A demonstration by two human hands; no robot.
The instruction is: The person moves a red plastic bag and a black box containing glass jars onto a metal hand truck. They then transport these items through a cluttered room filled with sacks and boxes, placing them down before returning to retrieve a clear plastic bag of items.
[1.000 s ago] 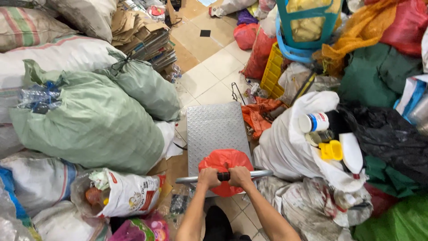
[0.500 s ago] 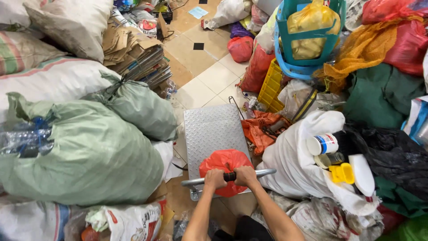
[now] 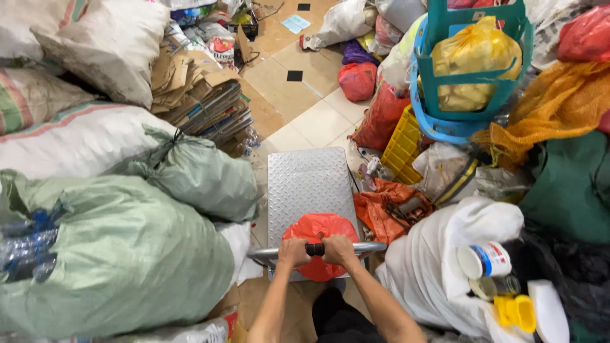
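Forward rolls the cart [image 3: 311, 190]; both hands [image 3: 293, 251] [image 3: 338, 249] clench its handle [image 3: 316, 249], red bag [image 3: 321, 230] just beyond.

Both hands grip the middle of the cart handle [image 3: 318, 249] side by side, the left hand [image 3: 293, 251] just left of the right hand [image 3: 338, 249], and a plastic bag [image 3: 319, 240] hangs at the handle over the near edge of the cart platform [image 3: 309, 187]. Two stuffed sacks [image 3: 114, 254] crowd the platform's left edge, with a stack of flattened cardboard [image 3: 200, 101] beyond them. Along the right edge lie a crumpled bag [image 3: 387, 209] and a crate [image 3: 401, 147], with a white sack [image 3: 445, 260] at the near right corner and stacked baskets [image 3: 470, 76] behind the crate.
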